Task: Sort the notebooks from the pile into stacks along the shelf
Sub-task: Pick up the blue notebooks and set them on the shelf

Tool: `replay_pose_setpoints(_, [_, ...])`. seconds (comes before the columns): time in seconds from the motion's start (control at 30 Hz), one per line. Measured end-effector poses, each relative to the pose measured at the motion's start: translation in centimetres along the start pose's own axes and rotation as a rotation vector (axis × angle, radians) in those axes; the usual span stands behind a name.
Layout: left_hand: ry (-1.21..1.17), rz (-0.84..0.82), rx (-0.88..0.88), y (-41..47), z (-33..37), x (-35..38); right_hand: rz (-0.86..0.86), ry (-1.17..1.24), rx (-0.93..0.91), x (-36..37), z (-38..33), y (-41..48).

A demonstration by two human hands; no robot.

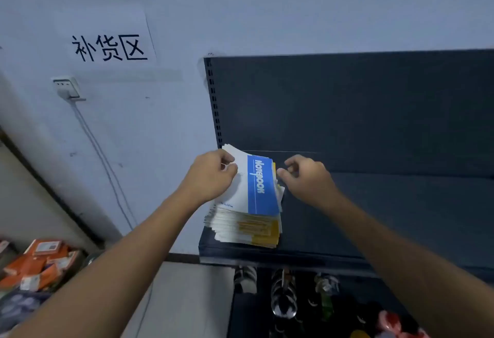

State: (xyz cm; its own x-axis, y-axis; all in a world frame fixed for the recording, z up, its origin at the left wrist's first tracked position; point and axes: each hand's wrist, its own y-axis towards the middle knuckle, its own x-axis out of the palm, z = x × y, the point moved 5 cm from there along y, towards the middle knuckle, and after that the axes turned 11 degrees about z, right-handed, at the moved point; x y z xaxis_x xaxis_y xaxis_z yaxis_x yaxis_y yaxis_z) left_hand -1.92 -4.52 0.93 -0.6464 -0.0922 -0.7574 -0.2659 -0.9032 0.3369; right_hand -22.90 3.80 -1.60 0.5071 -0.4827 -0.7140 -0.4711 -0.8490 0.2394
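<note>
A pile of notebooks [248,226] sits at the left end of a dark shelf [347,217]. The top notebook [260,185] has a white and blue cover with the word Notebook; lower ones show yellow edges. My left hand [211,177] rests on the left part of the top cover, with its fingers curled at the far left corner. My right hand [304,177] is at the pile's right edge, fingers curled, the thumb and fingertips touching the edges of the top notebooks. Whether it pinches one I cannot tell.
The shelf's dark back panel [347,102] stands behind the pile. A lower shelf holds bottles and glassy items [283,300]. Orange packets [42,263] lie in a bin at lower left. A wall socket [66,87] with a cable and a paper sign [109,46] are on the wall.
</note>
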Motion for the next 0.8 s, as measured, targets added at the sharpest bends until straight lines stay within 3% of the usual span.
replay_pose_setpoints(0.23, [0.236, 0.069, -0.089, 2.6, -2.0, 3.2, -0.074, 0.091, 0.124, 6.0, 2.9, 3.5])
replay_pose_setpoints(0.4, [0.324, 0.056, -0.08, 2.6, -1.8, 4.3, -0.04, 0.001, 0.085, 8.5, 2.7, 4.0])
replay_pose_setpoints(0.57, [0.383, 0.008, -0.191, 3.9, -3.1, 4.5, -0.053, -0.114, 0.011, 8.3, 1.4, 3.6])
replay_pose_setpoints(0.8, [0.402, -0.025, -0.272, 5.2, -3.5, 3.4, -0.051, -0.087, 0.003, 8.1, 0.6, 2.6])
